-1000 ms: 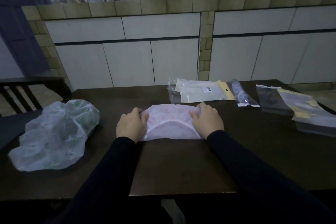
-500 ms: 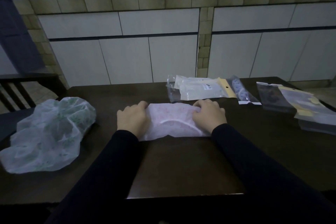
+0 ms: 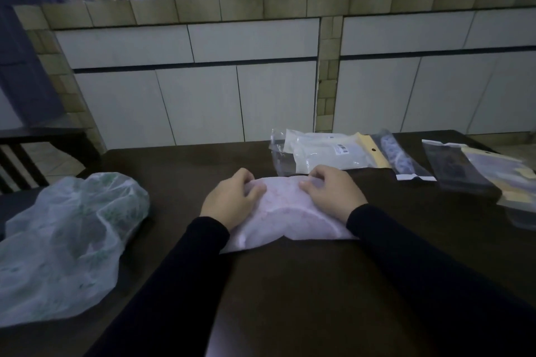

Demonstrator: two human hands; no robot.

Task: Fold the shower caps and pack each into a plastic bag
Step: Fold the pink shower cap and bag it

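Head view, looking down past two dark sleeves to the pink shower cap [image 3: 285, 211], which lies partly folded on the dark table [image 3: 290, 298] straight ahead of the person. Its long axis runs left to right, so each hand has one end. The left hand [image 3: 230, 203] sits on the cap's left end, fingers curled and gripping the material near the far edge; the right hand [image 3: 333, 194] does the same on the right end, fingertips bunching the far edge. Both hands are equally near, already on it, and the far edge lies just beyond the knuckles, so the next fold looks like a pull of that edge toward the body.

Left of the cap, well apart, a loose heap of green-printed caps [image 3: 66, 243] waits. Just beyond the cap, close to the right hand's fingertips, lies a white packed bag [image 3: 324, 155] with a yellow header. Farther right of the cap sit more plastic bags [image 3: 475, 174], some dark. Nothing stands between the hands and the fold; the white bag could crowd the far edge. Behind the table runs a tiled counter [image 3: 261, 6].
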